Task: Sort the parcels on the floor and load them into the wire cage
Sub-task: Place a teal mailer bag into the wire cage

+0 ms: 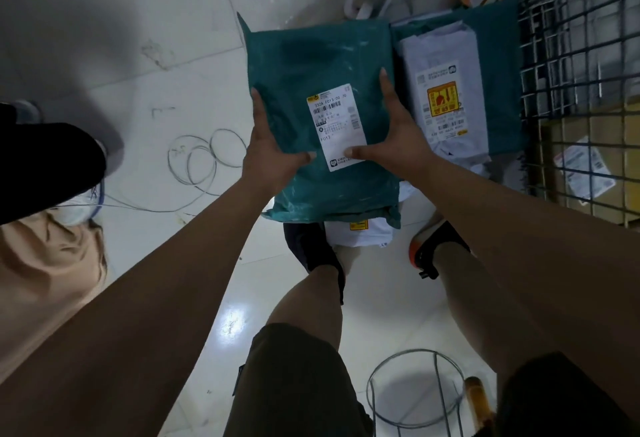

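Head view looks straight down on a pale tiled floor (145, 38) that fills most of the frame. At the right edge stands the wire cage (585, 66), its grey mesh rising along the upper right; a cardboard box (568, 173) with a white label shows through the mesh in the middle right. In the centre, a large teal parcel (311, 118) is held up flat between both hands, label side up. The left hand (270, 156) clasps its left edge, fingers along the side and thumb laid on top; the right hand (398, 138) clasps the right edge the same way, its thumb on the white shipping label (337, 128). Each grip is closed firmly on the parcel. Just right of it, in the upper right of the frame and next to the cage, lies a grey parcel (446, 90) with a yellow and red sticker, resting on another teal bag (498, 66). Below the held parcel, partly hidden by it, a white parcel (360, 234) lies on the floor between the person's feet. Loops of thin cable (204, 156) lie at centre left, and a round wire stand (415, 391) sits at the bottom right.
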### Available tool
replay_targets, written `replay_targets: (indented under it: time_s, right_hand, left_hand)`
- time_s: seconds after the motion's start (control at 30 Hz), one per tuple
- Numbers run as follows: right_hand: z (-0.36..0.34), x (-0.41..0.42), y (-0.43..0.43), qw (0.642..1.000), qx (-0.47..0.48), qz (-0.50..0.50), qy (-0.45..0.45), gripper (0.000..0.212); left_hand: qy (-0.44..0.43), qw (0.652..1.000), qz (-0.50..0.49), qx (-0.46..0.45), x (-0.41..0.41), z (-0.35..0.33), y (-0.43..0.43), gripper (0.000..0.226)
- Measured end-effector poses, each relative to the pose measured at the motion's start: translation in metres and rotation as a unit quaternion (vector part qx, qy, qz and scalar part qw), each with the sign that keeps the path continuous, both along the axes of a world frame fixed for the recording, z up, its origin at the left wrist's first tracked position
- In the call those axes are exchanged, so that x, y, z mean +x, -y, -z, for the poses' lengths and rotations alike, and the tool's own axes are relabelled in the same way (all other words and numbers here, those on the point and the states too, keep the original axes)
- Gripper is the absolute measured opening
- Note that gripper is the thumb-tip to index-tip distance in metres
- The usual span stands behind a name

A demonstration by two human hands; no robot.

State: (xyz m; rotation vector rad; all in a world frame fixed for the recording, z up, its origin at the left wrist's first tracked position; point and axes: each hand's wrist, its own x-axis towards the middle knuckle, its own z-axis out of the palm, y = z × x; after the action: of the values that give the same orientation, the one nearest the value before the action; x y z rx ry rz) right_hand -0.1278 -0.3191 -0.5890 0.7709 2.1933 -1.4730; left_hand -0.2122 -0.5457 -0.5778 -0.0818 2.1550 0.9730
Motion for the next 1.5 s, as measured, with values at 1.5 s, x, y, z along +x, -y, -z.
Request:
replay_targets:
  time_s: [1.5]
  right_hand:
    - [-0.528, 0.167, -0.383, 0.9, 0.205, 0.381, -0.046, 0.119]
  left_hand:
    - [-0.188, 0.831, 0.506, 0.136, -0.009, -0.535, -0.555, 0.072]
